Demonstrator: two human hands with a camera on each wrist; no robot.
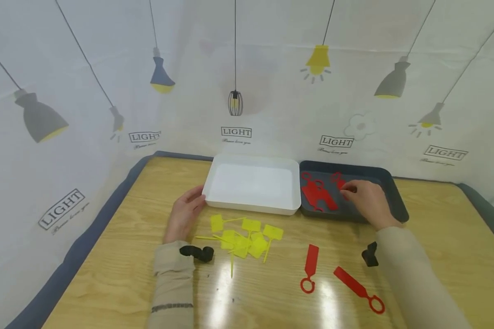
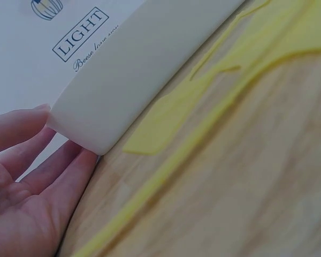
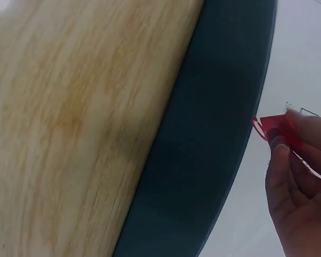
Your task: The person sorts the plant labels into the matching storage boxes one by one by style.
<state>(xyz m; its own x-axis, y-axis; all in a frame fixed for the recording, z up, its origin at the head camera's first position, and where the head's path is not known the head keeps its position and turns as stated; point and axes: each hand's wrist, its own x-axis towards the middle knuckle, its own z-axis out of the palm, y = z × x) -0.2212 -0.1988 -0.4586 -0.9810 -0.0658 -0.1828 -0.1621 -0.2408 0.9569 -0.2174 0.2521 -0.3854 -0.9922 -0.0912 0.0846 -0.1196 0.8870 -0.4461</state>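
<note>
At the left front corner of the white tray, my left hand touches the outside with its thumb and fingers. The fingers are loosely extended. Over the dark tray, my right hand pinches a red ring-ended tag between thumb and fingers. Several red tags lie heaped in the left part of that tray. On the table in front of the white tray is a loose pile of yellow plant labels, flat heads on thin stems.
Two more red tags lie on the wooden table, one tag upright in view, the other tag slanted. The two trays stand side by side. Behind them hangs a white curtain printed with lamps.
</note>
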